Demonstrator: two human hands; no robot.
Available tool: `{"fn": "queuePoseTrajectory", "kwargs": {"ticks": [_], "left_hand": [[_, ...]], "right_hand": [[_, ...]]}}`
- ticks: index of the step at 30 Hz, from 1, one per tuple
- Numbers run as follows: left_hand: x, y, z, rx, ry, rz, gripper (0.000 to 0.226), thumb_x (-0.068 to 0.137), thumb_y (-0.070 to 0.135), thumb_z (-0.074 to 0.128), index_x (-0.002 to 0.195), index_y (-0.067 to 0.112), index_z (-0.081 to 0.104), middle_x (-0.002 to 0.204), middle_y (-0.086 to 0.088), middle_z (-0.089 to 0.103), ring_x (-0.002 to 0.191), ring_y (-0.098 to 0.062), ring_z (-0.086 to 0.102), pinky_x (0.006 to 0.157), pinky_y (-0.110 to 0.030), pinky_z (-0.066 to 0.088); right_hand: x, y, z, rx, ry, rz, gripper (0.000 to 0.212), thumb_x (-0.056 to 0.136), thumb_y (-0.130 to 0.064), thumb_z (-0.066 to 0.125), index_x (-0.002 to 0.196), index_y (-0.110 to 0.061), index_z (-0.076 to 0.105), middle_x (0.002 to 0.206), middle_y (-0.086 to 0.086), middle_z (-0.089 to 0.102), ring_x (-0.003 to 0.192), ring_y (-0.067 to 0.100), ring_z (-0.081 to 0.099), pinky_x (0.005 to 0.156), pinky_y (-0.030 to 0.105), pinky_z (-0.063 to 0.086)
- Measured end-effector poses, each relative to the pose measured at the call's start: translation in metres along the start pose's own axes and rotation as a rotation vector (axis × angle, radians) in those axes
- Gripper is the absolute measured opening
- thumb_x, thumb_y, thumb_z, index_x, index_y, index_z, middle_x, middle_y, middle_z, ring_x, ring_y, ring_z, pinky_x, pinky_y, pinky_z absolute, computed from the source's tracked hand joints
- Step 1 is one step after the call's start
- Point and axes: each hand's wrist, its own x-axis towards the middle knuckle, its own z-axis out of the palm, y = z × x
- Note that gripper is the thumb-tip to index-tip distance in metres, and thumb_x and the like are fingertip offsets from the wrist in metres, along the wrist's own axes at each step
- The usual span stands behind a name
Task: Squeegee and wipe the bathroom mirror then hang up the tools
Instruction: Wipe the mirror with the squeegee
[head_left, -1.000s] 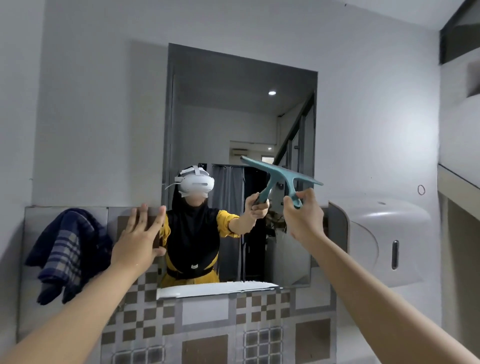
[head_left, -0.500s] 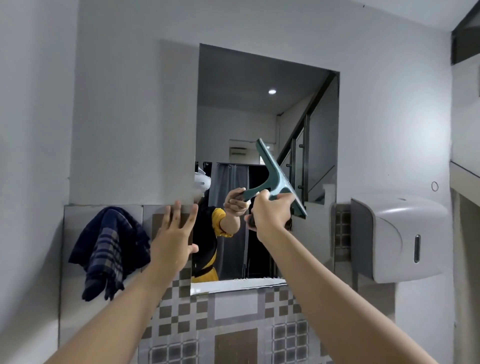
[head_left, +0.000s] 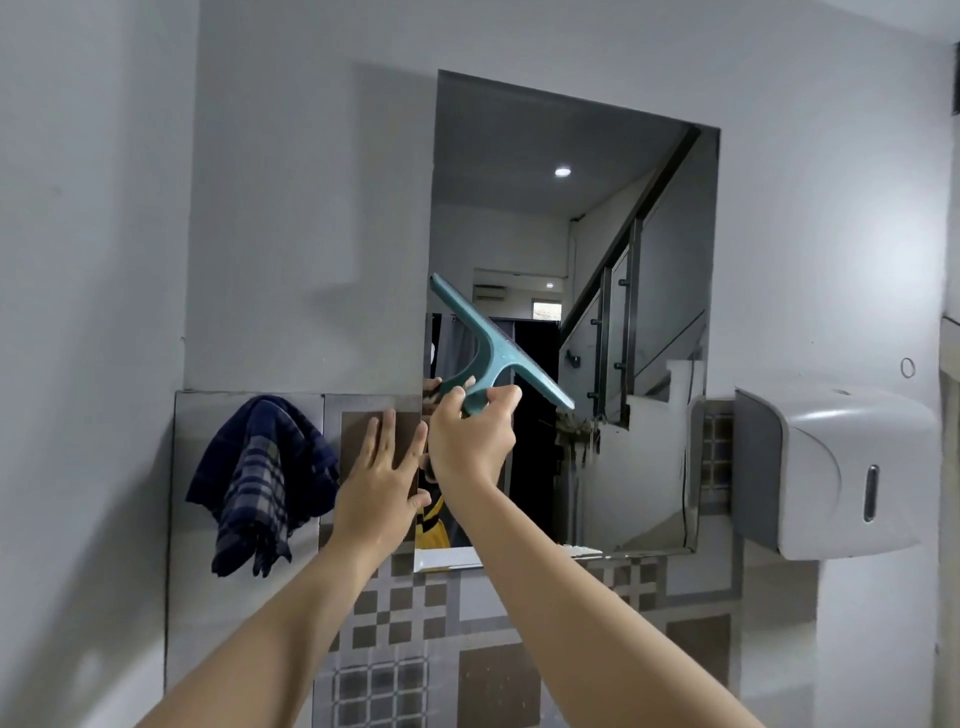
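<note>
A rectangular mirror (head_left: 649, 218) hangs on the white wall. My right hand (head_left: 470, 441) grips the handle of a teal squeegee (head_left: 493, 348), whose blade slants from upper left to lower right in front of the mirror's lower left part. My left hand (head_left: 382, 478) is spread flat with fingers apart on the tiled wall at the mirror's left edge, holding nothing. A dark blue checked cloth (head_left: 262, 478) hangs on the tiled wall to the left of that hand.
A white paper dispenser (head_left: 836, 467) juts from the wall right of the mirror. Patterned brown and grey tiles (head_left: 415, 649) cover the wall below. A small ring hook (head_left: 907, 367) sits on the wall above the dispenser.
The view has swung right, so the mirror sits further right in frame. My right hand has carried the squeegee left to the mirror's lower left part and tilted its blade steeper. The left hand stays near the mirror's left edge.
</note>
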Motion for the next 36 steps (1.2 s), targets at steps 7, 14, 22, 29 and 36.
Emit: {"fn": "queuePoseTrajectory", "kwargs": {"ticks": [7,14,22,29,36], "left_hand": [[-0.018,-0.006,0.016,0.023,0.008,0.050,0.107,0.054,0.046,0.084,0.143,0.019,0.032,0.150,-0.021,0.027,0.137,-0.036,0.026,0.076,-0.038,0.059],[-0.022,-0.007,0.018,0.063,0.009,0.076,0.107,0.054,0.048,0.082,0.143,0.019,0.031,0.148,-0.020,0.030,0.136,-0.037,0.028,0.082,-0.040,0.056],[-0.021,-0.008,0.020,0.059,0.025,0.077,0.106,0.058,0.048,0.080,0.145,0.021,0.026,0.150,-0.019,0.025,0.137,-0.038,0.024,0.076,-0.039,0.059],[-0.021,-0.009,0.023,0.087,0.035,0.088,0.107,0.056,0.048,0.080,0.144,0.019,0.028,0.149,-0.021,0.026,0.136,-0.039,0.025,0.071,-0.041,0.059],[-0.019,-0.010,0.027,0.116,0.020,0.084,0.108,0.057,0.048,0.080,0.145,0.018,0.025,0.151,-0.022,0.023,0.136,-0.041,0.024,0.066,-0.041,0.060]], "right_hand": [[0.002,0.036,-0.039,-0.235,-0.069,-0.198,0.016,0.093,-0.029,0.058,0.102,-0.019,0.048,0.068,-0.009,0.055,0.047,0.013,0.053,0.047,0.035,0.051],[0.045,0.048,-0.100,-0.576,-0.157,-0.470,0.029,0.090,-0.030,0.065,0.116,-0.019,0.058,0.048,-0.011,0.046,0.038,0.002,0.035,0.040,0.020,0.028],[0.097,0.036,-0.144,-0.808,-0.231,-0.683,0.038,0.087,-0.036,0.067,0.123,-0.024,0.061,0.051,-0.017,0.040,0.041,0.003,0.036,0.042,0.020,0.026],[0.130,0.036,-0.186,-0.914,-0.226,-0.769,0.037,0.084,-0.034,0.071,0.119,-0.026,0.064,0.045,-0.017,0.033,0.039,0.008,0.036,0.045,0.020,0.030],[0.150,0.046,-0.230,-0.946,-0.194,-0.733,0.034,0.082,-0.033,0.072,0.115,-0.030,0.065,0.044,-0.009,0.036,0.040,0.007,0.034,0.044,0.023,0.029]]}}
